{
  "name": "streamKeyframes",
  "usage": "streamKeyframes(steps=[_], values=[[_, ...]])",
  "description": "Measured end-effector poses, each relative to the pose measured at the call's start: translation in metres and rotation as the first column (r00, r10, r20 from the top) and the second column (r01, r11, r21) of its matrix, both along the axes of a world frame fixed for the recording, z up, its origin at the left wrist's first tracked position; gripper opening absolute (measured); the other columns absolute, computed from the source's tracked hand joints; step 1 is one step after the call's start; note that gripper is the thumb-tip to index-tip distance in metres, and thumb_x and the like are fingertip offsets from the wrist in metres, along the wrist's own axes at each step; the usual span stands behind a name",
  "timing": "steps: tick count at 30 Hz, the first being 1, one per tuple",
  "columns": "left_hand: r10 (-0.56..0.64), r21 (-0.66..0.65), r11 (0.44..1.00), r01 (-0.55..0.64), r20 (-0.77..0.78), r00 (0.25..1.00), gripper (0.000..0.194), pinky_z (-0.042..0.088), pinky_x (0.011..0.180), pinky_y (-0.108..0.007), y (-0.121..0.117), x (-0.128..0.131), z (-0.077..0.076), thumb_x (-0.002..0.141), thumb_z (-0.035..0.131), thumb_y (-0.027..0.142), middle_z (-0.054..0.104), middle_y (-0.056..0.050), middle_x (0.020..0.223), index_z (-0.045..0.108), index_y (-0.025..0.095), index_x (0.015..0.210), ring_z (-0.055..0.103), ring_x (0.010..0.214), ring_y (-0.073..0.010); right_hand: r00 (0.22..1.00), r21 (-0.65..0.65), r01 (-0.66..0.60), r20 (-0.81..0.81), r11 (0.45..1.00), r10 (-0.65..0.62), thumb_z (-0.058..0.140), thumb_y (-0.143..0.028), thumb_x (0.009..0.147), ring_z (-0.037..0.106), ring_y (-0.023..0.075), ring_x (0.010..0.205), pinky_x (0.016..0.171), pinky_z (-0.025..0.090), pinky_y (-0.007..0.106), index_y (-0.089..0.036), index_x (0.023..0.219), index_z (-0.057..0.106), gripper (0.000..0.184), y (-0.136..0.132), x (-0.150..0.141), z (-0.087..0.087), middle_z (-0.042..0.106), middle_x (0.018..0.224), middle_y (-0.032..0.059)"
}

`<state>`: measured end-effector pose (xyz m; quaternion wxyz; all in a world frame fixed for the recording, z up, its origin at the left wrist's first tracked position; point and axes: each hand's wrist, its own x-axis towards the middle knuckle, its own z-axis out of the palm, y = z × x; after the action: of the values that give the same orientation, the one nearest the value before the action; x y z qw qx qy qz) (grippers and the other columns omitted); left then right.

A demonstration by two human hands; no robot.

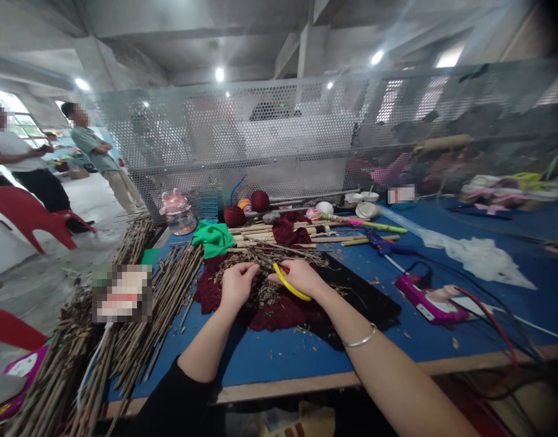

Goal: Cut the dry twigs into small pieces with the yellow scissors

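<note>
My right hand (301, 277) is closed around a hand tool with a curved yellow handle (288, 284); a bit of red shows by the fingers, and its working end is hard to make out. Close by on the left, my left hand (238, 284) is pinched shut at a thin dry twig, partly hidden by the fingers. Beneath both hands, a heap of dried plant bits (266, 292) lies on a dark red cloth (274, 318). A black sheet (361, 291) sticks out from under the cloth to the right.
Bundled dry stalks (165, 309) lie to the left. Behind the hands are a green cloth (214, 238), pale sticks (256, 230), dark red yarn balls (259, 201) and a pink-lidded jar (176, 215). A blue glue gun (379, 241) and magenta box (429, 297) with cables sit right.
</note>
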<state>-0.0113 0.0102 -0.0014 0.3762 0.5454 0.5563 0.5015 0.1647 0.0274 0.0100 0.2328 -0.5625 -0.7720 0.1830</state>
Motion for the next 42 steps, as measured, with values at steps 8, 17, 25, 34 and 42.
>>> streamKeyframes(steps=[8,17,25,34,42], values=[[-0.124,0.212,0.951,0.226,-0.410,0.904,0.014,0.043,0.072,-0.026,-0.012,0.008,0.005,0.071,0.059,0.022,0.069,-0.005,0.078,0.071,0.022,0.079,0.060,0.074,-0.0164,0.762,-0.162,-0.216,-0.645,0.963,0.062,0.066,-0.041,0.059,0.038,0.0069,0.052,0.050,0.034,0.020,-0.017,0.076,0.045,0.036,0.000,-0.020,-0.015,0.044,0.061,-0.0068],[-0.125,0.184,0.957,0.225,-0.440,0.889,0.018,0.042,0.070,-0.027,-0.015,0.010,0.011,0.072,0.057,0.028,0.070,-0.006,0.080,0.071,0.021,0.082,0.061,0.073,-0.0184,0.731,-0.081,-0.144,-0.680,0.986,0.051,0.062,-0.029,0.062,0.040,0.0073,0.054,0.051,0.035,0.019,-0.019,0.074,0.043,0.025,0.001,-0.017,-0.014,0.044,0.062,-0.0060],[-0.175,0.172,0.947,0.270,-0.429,0.886,0.027,0.041,0.069,-0.027,-0.022,0.011,0.020,0.076,0.048,0.031,0.069,-0.007,0.084,0.070,0.020,0.087,0.061,0.075,-0.0194,0.718,-0.112,-0.107,-0.696,0.988,-0.001,0.064,-0.035,0.058,0.040,0.0082,0.054,0.052,0.036,0.021,-0.020,0.074,0.042,0.031,0.001,-0.015,-0.008,0.044,0.063,-0.0058],[-0.137,0.159,0.964,0.214,-0.395,0.908,0.021,0.038,0.061,-0.025,-0.023,0.011,0.020,0.071,0.053,0.032,0.068,-0.005,0.069,0.069,0.018,0.072,0.057,0.062,-0.0163,0.713,-0.098,-0.123,-0.701,0.988,0.019,0.065,-0.036,0.059,0.041,0.0082,0.055,0.054,0.037,0.021,-0.019,0.076,0.042,0.033,0.000,-0.012,-0.004,0.045,0.063,-0.0057],[-0.133,0.189,0.953,0.237,-0.442,0.887,0.021,0.038,0.063,-0.024,-0.020,0.009,0.018,0.075,0.050,0.029,0.068,-0.005,0.075,0.069,0.019,0.076,0.058,0.066,-0.0158,0.745,-0.097,-0.146,-0.665,0.985,0.045,0.065,-0.039,0.059,0.041,0.0082,0.055,0.056,0.037,0.022,-0.019,0.076,0.044,0.033,0.000,-0.012,-0.007,0.045,0.064,-0.0054]])
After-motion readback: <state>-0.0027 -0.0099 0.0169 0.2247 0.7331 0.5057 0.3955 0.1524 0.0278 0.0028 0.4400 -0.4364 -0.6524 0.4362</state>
